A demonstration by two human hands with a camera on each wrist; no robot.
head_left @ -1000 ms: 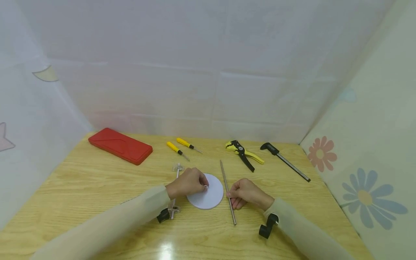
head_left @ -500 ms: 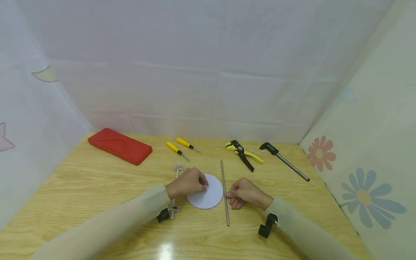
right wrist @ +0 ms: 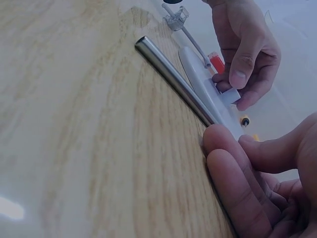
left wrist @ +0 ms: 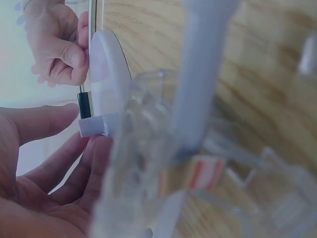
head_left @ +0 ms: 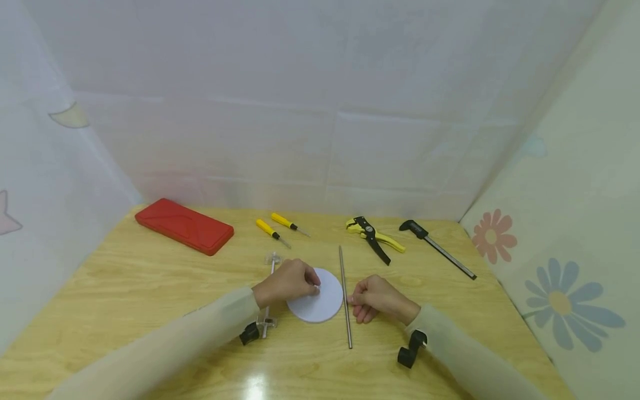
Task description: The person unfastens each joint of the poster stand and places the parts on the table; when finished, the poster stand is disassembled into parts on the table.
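Observation:
A white round disc [head_left: 316,305] lies flat on the wooden table [head_left: 150,289]. My left hand [head_left: 286,281] pinches the small white hub [right wrist: 229,95] at the disc's middle between thumb and fingertips [left wrist: 94,148]. Just right of the disc lies a long steel rod [head_left: 345,297], pointing away from me. My right hand [head_left: 376,297] pinches it about halfway along, with curled fingers [right wrist: 233,188] against the metal. In the right wrist view the rod [right wrist: 171,79] runs close beside the disc's rim [right wrist: 200,82]. A clear plastic rod with end clips [head_left: 271,265] lies under my left hand.
Along the back lie a red flat case [head_left: 184,225], two yellow screwdrivers [head_left: 272,231] [head_left: 289,222], a yellow-black wire stripper [head_left: 375,238] and a black caliper [head_left: 437,248]. White sheets wall in the table at the back and left, a flowered one at the right.
The steel rod has swung from a slant to nearly straight, its near end moving left toward the disc. Both hands stay where they were.

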